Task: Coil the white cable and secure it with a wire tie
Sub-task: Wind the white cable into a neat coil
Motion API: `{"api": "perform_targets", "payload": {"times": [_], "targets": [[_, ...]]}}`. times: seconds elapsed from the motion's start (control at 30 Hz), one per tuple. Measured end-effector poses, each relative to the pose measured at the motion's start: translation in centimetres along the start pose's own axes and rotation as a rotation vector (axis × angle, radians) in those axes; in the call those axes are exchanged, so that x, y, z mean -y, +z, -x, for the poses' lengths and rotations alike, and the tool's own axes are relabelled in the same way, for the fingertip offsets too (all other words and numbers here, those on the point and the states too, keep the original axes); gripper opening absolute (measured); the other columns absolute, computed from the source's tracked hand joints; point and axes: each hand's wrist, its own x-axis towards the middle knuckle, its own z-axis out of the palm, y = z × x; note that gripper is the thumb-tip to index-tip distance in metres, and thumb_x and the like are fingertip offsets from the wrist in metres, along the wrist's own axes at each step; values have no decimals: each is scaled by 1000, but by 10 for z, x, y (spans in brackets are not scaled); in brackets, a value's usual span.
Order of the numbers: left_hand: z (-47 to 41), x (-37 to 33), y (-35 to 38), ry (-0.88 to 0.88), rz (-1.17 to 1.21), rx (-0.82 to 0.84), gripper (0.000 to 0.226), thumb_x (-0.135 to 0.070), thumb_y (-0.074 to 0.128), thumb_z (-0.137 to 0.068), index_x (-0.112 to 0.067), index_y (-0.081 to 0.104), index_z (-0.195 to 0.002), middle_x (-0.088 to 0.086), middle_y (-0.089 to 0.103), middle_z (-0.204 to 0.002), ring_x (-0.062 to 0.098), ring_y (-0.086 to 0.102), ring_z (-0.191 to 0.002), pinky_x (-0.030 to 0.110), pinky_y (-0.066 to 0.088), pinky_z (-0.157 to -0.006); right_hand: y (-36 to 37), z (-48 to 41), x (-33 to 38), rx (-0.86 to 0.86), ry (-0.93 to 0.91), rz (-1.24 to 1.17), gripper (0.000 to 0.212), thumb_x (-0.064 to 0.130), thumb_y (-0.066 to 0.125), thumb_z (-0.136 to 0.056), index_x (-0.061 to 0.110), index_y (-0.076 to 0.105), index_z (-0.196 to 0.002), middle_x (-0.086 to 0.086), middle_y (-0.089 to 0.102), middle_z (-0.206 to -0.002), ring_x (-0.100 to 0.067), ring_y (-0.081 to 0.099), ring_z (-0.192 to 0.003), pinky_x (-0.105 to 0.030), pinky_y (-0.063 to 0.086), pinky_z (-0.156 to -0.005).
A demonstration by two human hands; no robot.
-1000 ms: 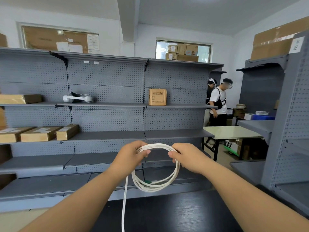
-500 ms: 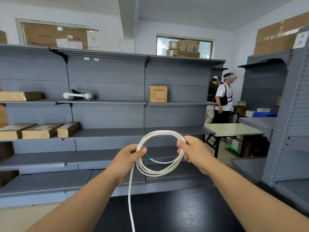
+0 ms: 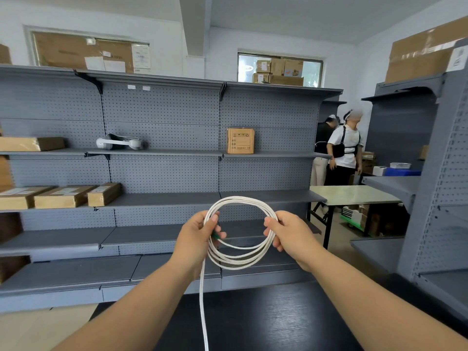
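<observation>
The white cable [image 3: 241, 260] hangs in several round loops between my hands, held up in the air above a black table. My left hand [image 3: 196, 238] pinches the left side of the coil, and a small green piece [image 3: 215, 235] shows by its fingertips. My right hand [image 3: 288, 235] grips the coil's right side. A loose tail of the cable [image 3: 202, 305] drops straight down from my left hand to the bottom edge of the view. Whether the green piece is a wire tie, I cannot tell.
The black table [image 3: 266, 317] lies below my arms. Grey pegboard shelving [image 3: 162, 153] with cardboard boxes [image 3: 239, 141] and a white headset [image 3: 117, 142] stands ahead. More shelving [image 3: 435, 188] is at the right. Two people [image 3: 342, 150] stand near a pale table [image 3: 354, 195].
The coil has been turned and lifted so its top arc stands higher. Both hands kept their grip. The view shifted slightly.
</observation>
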Motion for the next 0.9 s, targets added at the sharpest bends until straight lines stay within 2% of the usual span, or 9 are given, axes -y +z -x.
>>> {"api": "perform_targets", "payload": {"times": [0.13, 0.2, 0.27, 0.37, 0.43, 0.53, 0.6, 0.77, 0.9], "targets": [[1, -6, 0, 229, -407, -80, 16, -21, 44, -98, -20, 59, -94, 2, 48, -58, 6, 52, -47, 12, 40, -45, 1, 0, 0, 81, 27, 75, 16, 20, 50, -94, 13, 60, -84, -5, 71, -85, -13, 50, -54, -27, 43, -52], [1, -10, 0, 349, -589, -74, 14, -22, 43, -97, -22, 57, -96, 0, 46, -58, 7, 49, -49, 16, 40, -49, 1, -1, 3, 118, -19, 228, 11, 21, 52, -91, 17, 59, -84, -6, 69, -90, -16, 52, -63, -32, 46, -63], [0, -13, 1, 436, -745, -57, 12, -23, 44, -97, -22, 56, -95, -2, 46, -62, 14, 46, -60, 26, 41, -60, 2, 0, 7, 147, -81, 390, 6, 22, 54, -89, 18, 59, -90, -2, 64, -91, -17, 55, -75, -30, 45, -71], [0, -19, 0, 502, -892, -10, 17, -24, 44, -97, -15, 58, -102, 1, 50, -75, 17, 44, -71, 26, 31, -61, 2, 3, 16, 154, -133, 509, 13, 27, 56, -88, 17, 58, -97, 0, 63, -95, -20, 59, -89, -31, 45, -77], [1, -21, 0, 546, -1019, 76, 20, -24, 44, -97, -12, 58, -106, 2, 52, -83, 18, 45, -77, 25, 26, -62, 1, 4, 21, 158, -167, 549, 17, 32, 58, -87, 17, 56, -97, -1, 63, -94, -22, 59, -90, -35, 47, -80], [3, -20, 4, 579, -1157, 216, 22, -24, 46, -96, -10, 57, -109, 8, 56, -94, 21, 50, -88, 24, 33, -74, 3, 4, 28, 218, -223, 592, 20, 33, 56, -89, 17, 56, -102, -2, 63, -94, -22, 58, -89, -35, 46, -81], [5, -18, 5, 586, -1177, 279, 22, -23, 48, -96, -9, 56, -111, 6, 57, -98, 21, 51, -92, 24, 36, -79, 4, 4, 31, 256, -254, 607, 19, 31, 51, -92, 14, 56, -98, -3, 60, -90, -23, 56, -88, -35, 45, -80], [6, -22, 0, 410, -1003, 222, 13, -22, 58, -90, -23, 57, -103, -9, 54, -84, 9, 50, -77, 13, 34, -62, 2, 4, 28, 235, -259, 583, 23, 28, 46, -96, 8, 57, -94, -11, 66, -97, -28, 59, -91, -39, 46, -83], [5, -21, 0, 277, -900, 196, 6, -23, 63, -87, -21, 58, -90, -7, 50, -67, 9, 45, -61, 17, 34, -55, 0, 5, 26, 182, -260, 529, 22, 27, 45, -96, 9, 56, -90, -10, 65, -93, -27, 58, -86, -36, 45, -78]]}}
